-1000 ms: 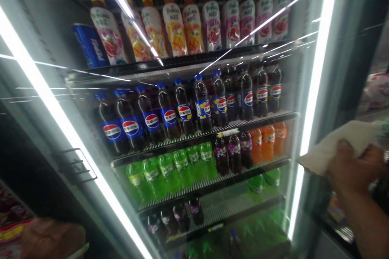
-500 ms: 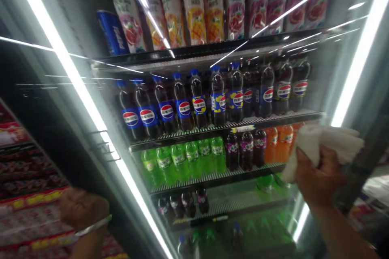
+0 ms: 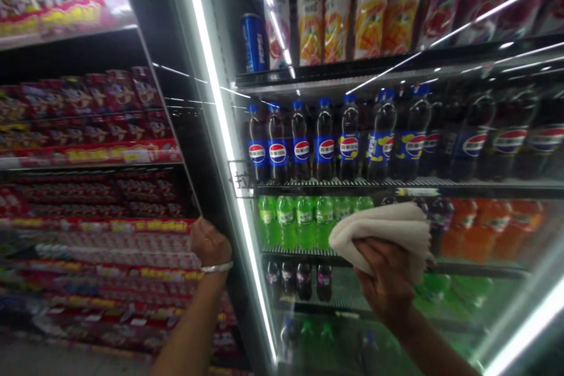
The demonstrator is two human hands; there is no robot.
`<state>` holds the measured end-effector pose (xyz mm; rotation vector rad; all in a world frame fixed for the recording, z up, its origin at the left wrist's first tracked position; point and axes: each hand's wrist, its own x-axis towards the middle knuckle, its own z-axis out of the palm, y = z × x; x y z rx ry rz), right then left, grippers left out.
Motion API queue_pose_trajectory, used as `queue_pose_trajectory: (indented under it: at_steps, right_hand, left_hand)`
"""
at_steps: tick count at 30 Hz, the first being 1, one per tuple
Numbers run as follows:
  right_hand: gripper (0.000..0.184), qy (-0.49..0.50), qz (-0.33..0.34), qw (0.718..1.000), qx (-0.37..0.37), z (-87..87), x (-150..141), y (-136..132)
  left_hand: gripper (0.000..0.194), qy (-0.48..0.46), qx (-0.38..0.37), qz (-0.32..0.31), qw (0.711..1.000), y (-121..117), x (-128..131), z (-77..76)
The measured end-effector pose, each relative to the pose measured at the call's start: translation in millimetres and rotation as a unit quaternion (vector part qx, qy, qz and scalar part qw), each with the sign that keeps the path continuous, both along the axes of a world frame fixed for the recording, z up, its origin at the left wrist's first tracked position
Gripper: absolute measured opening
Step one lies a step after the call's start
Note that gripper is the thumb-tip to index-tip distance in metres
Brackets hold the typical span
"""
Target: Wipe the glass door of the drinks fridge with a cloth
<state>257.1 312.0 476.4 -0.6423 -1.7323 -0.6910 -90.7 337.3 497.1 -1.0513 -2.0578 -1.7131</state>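
A person stands close to the glass door [image 3: 493,299] of a drinks cooler, with the right hand [image 3: 381,279] near the door's lower middle. Its fingers [image 3: 374,252] curl over a folded white cloth [image 3: 383,235] and press it flat to the glass, so the palm backs a thick, even pad. The cloth's long axis runs nearly level across the door, with its rounded fold pointing toward the door's lit left edge [image 3: 219,111]. The left hand [image 3: 210,242] is curled almost into a fist at that edge, just below a door handle [image 3: 238,177]; whether it grips the frame, I cannot tell. A thin band [image 3: 215,268] circles the left wrist. Behind the glass stand rows of Pepsi bottles [image 3: 326,141] above green soda bottles [image 3: 286,220].
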Motion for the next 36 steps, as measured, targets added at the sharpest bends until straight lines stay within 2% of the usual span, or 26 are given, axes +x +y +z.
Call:
queue_pose_trajectory:
  at_steps: [3, 6, 15, 20, 26, 31, 36]
  right_hand:
    - [0.028, -0.026, 0.043, 0.998, -0.026, -4.0, -28.4, 0.7]
    - [0.031, -0.041, 0.085, 0.994, -0.061, -4.4, -54.8, -0.4]
    - [0.029, -0.088, 0.181, 0.978, -0.046, 17.0, -131.2, -1.0]
    - [0.03, -0.115, 0.205, 0.971, -0.036, 23.6, -153.1, 3.7]
    - [0.035, -0.13, 0.197, 0.971, -0.035, 15.4, -139.4, 8.2]
    - [0.037, -0.098, 0.166, 0.981, -0.029, 11.9, -100.5, 5.1]
    - [0.036, -0.057, 0.109, 0.992, -0.007, 20.5, -53.7, 4.3]
  left_hand:
    - [0.064, -0.007, 0.004, -0.015, 1.0, -0.8, 0.2, -0.3]
    - [0.065, -0.009, 0.013, -0.026, 1.0, -0.3, -0.3, -0.3]
    - [0.069, -0.006, 0.024, -0.046, 0.999, -2.7, 0.0, 0.2]
    - [0.063, -0.012, 0.027, -0.046, 0.999, -0.3, -1.0, -1.3]
    - [0.063, -0.001, 0.037, -0.034, 0.999, 1.6, -3.8, -4.0]
    - [0.06, 0.003, 0.06, 0.001, 0.998, 10.7, -9.5, -10.4]
    - [0.053, 0.009, 0.076, 0.025, 0.997, 17.0, -12.1, -13.3]
